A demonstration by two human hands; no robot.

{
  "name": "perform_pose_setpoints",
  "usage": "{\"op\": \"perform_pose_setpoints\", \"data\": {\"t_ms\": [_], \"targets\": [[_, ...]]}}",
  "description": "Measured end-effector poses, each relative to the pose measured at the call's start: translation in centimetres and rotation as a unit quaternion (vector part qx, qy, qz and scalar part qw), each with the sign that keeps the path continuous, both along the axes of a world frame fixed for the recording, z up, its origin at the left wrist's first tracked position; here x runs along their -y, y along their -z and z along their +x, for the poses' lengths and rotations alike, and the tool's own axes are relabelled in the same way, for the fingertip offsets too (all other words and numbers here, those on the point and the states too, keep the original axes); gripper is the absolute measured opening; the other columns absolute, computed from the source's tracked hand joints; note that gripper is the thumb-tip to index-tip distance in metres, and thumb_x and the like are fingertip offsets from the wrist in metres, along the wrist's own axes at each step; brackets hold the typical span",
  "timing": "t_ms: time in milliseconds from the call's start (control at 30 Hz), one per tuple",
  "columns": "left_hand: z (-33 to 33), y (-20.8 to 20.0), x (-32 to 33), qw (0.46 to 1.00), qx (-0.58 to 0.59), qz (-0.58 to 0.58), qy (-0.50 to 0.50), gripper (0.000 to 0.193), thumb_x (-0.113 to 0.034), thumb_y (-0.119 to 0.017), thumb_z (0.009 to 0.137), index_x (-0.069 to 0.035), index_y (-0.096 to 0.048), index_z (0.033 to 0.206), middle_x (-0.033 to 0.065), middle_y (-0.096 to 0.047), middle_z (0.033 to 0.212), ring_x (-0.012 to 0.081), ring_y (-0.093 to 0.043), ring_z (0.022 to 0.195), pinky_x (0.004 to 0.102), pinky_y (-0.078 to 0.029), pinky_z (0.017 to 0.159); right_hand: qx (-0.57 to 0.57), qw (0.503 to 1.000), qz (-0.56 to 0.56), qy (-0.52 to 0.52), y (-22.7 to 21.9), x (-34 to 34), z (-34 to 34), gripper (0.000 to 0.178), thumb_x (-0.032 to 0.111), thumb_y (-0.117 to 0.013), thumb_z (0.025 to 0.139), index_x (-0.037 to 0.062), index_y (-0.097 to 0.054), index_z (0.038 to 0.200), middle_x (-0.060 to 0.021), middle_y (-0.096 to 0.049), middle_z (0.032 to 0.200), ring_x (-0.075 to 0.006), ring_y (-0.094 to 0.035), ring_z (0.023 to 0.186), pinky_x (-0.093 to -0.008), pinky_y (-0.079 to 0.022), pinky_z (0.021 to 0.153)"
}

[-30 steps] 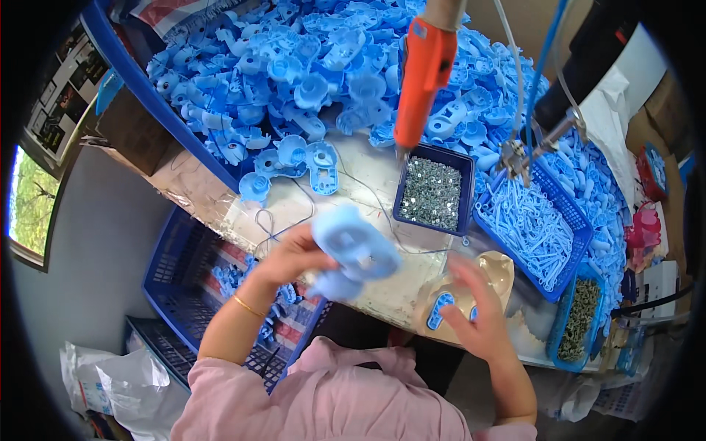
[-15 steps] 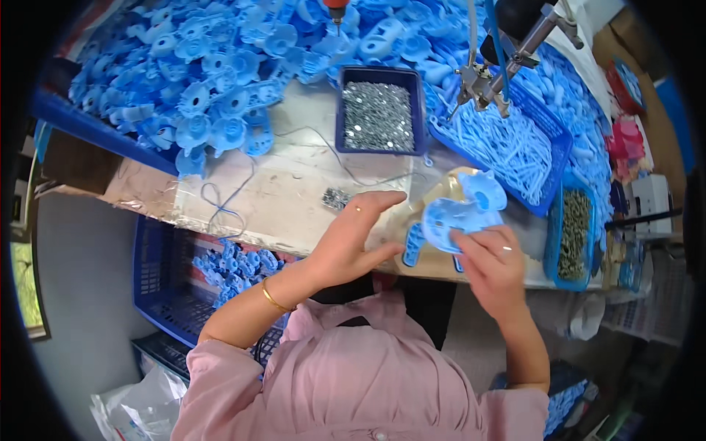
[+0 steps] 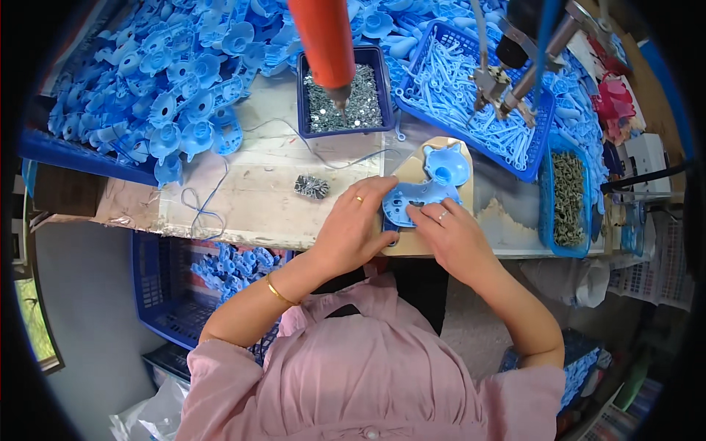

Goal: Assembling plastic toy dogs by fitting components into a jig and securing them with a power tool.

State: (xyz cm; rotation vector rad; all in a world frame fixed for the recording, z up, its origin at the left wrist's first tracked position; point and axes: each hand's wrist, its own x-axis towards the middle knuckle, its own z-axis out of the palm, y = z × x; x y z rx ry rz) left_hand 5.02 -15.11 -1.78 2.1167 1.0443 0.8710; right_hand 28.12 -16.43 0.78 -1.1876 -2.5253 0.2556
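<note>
A light blue plastic shell (image 3: 404, 195) with a round, cup-shaped end lies on a tan board at the table's front edge. My left hand (image 3: 354, 224) is at the shell's left end, its fingertips against the rim and its thumb stretched along the near side. My right hand (image 3: 454, 239) grips the shell's near edge with bent fingers, which hide part of that edge. Below the shell, a strip of a darker blue piece (image 3: 390, 237) shows between the hands. Left of my left hand sits a small heap of metal screws (image 3: 311, 187).
A red power screwdriver (image 3: 327, 55) hangs over a dark blue bin of screws (image 3: 303, 110). Blue shells (image 3: 169, 95) are heaped at the far left. A blue basket (image 3: 540, 136) holds thin blue rods; right of it stands a tray of small greenish metal parts (image 3: 568, 198). A metal clamp arm (image 3: 540, 66) overhangs.
My right hand has brought the shell down and left onto the board. My left hand, earlier apart from it, now touches it. The screwdriver appears much larger and lower in view.
</note>
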Motion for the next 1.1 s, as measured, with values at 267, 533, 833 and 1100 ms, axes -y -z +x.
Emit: {"op": "perform_pose_setpoints", "data": {"t_ms": [267,533,833,1100], "targets": [[0.2,-0.1,0.0,1.0,-0.009,-0.008,0.001,0.08,-0.01,-0.081,0.072,-0.001,-0.042,0.141,0.0204,-0.051,0.138,0.04,-0.046,0.131,0.0462,-0.037,0.111,0.026,0.998,-0.045,-0.025,-0.7,-0.6,0.1,0.038,0.004,-0.061,0.083,0.004,-0.066,0.121,-0.0058,-0.059,0.095,-0.0262,-0.058,0.092,-0.0373,-0.052,0.079],[0.5,0.1,0.2,0.999,-0.028,-0.016,-0.004,0.081,-0.009,-0.08,0.075,-0.004,-0.04,0.146,0.0196,-0.049,0.142,0.0408,-0.045,0.132,0.0467,-0.037,0.112,0.052,0.996,-0.057,-0.052,-0.7,-1.6,0.5,0.029,0.009,-0.062,0.088,0.0073,-0.068,0.117,-0.006,-0.061,0.098,-0.0269,-0.06,0.092,-0.0385,-0.052,0.078],[0.1,-1.8,0.7,0.998,-0.059,-0.014,-0.015,0.071,-0.011,-0.077,0.08,-0.004,-0.045,0.143,0.0175,-0.047,0.148,0.0428,-0.039,0.139,0.049,-0.033,0.115,-0.02,0.973,0.138,0.182,-1.9,-10.6,8.8,0.015,0.006,-0.068,0.086,0.0073,-0.072,0.101,-0.0093,-0.066,0.096,-0.0317,-0.064,0.092,-0.0414,-0.053,0.079],[1.4,-2.4,0.3,0.998,-0.07,-0.008,0.0,0.065,-0.014,-0.075,0.083,-0.004,-0.047,0.141,0.0192,-0.048,0.147,0.0421,-0.037,0.141,0.05,-0.031,0.116,0.033,0.968,0.148,0.2,0.8,-14.8,14.4,0.011,0.006,-0.069,0.086,0.0059,-0.067,0.097,-0.0067,-0.064,0.109,-0.0309,-0.061,0.101,-0.041,-0.052,0.084]]}}
